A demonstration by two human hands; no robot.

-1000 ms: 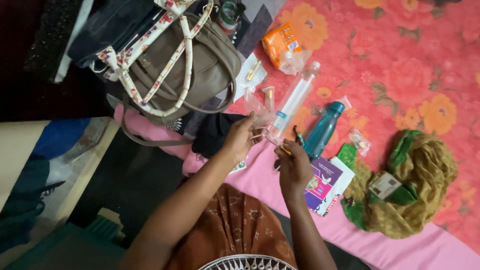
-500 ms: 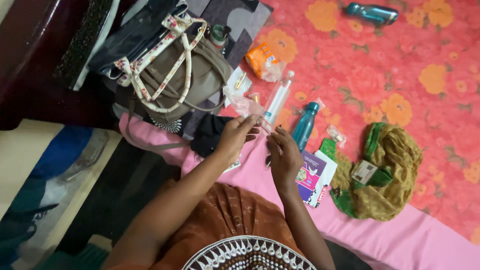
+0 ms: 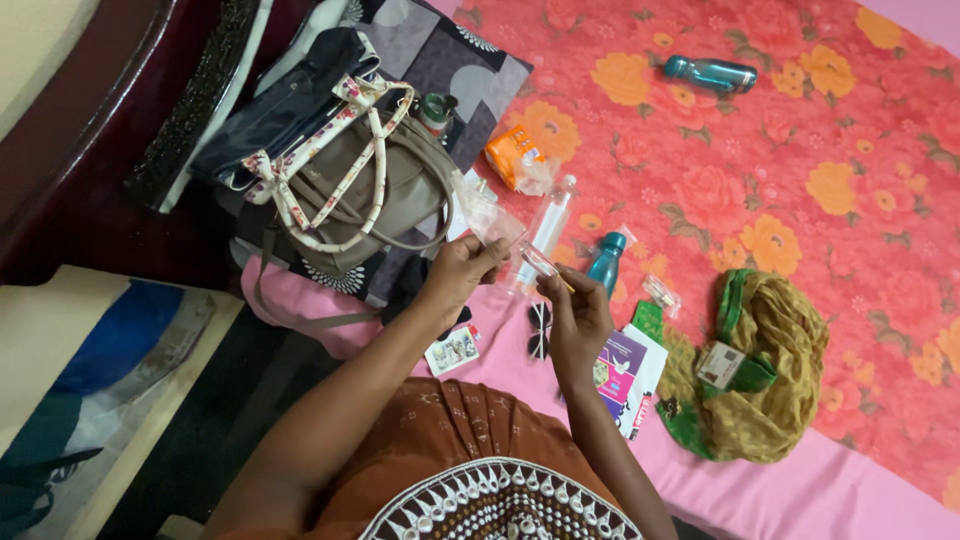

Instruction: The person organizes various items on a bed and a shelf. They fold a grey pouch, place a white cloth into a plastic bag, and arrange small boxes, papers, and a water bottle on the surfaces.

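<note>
**Hands raised slightly; clear pouch held between both**

Both hands have shifted up and left against the bed since the earlier frames, and a pair of dark sunglasses (image 3: 540,331) plus a small printed card (image 3: 452,350) now show on the pink sheet below them. Left hand (image 3: 462,270): grip closed on the lower edge of a crumpled clear plastic pouch (image 3: 487,216), which stands up and away toward the handbag. Right hand (image 3: 578,318): fingertips pinched on a small clear packet with a yellow tip (image 3: 545,265), touching the pouch's lower end. Both are held just above the near edge of the bed.

Edges and room: pink sheet edge (image 3: 800,490) runs diagonally along the near side; floral red bedspread (image 3: 850,120) lies open to the far right, with only a teal bottle (image 3: 710,73) lying there. Left side is crowded by a taupe handbag with floral straps (image 3: 370,190).

Packages by place: orange packet (image 3: 515,157) beyond the pouch; clear tube-shaped bottle (image 3: 545,232) lying just beside it; upright-looking teal bottle with a cap (image 3: 604,263) near the right hand. Purple booklet (image 3: 620,365) over white papers by the right wrist. Small clear sachet (image 3: 661,293) beside it. Olive-green cloth (image 3: 770,360) bears a small rectangular tag (image 3: 720,365).
</note>
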